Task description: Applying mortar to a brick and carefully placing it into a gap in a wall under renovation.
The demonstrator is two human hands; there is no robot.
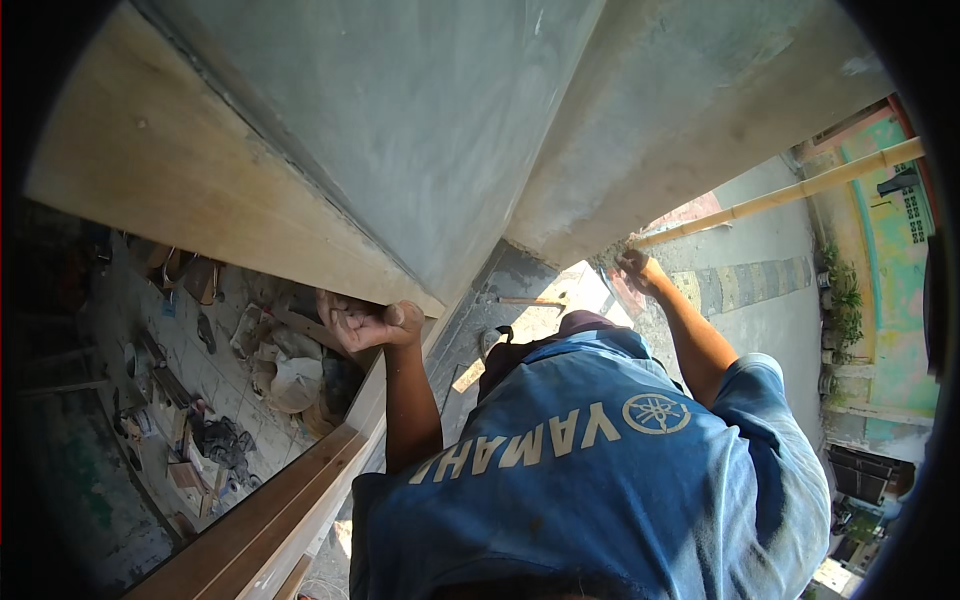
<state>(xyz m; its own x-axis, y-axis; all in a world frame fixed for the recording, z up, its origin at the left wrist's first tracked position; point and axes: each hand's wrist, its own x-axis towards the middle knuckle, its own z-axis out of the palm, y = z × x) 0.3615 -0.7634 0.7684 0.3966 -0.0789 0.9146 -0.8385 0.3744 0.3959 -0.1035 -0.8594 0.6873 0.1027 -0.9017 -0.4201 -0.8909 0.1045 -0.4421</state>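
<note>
My left hand (365, 322) is raised at the lower edge of a pale wooden board (230, 195), palm showing. Its fingers curl up against that edge, and the thumb lies by the corner where the board meets a smooth grey plastered face (400, 110). On the other side, my right hand (641, 271) is closed at the bottom rim of a second plastered face (690, 120), close to the near end of a bamboo pole (780, 203). Shade covers its fingers, and I cannot make out what they hold.
Long brown timber (270, 510) runs along the lower left. Beyond it, a tiled floor carries a pale sack (290, 370) and a heap of dark cloth (222, 445). A long-handled tool (530, 301) lies below. At right stand green plants (845, 300) by a painted wall (885, 290).
</note>
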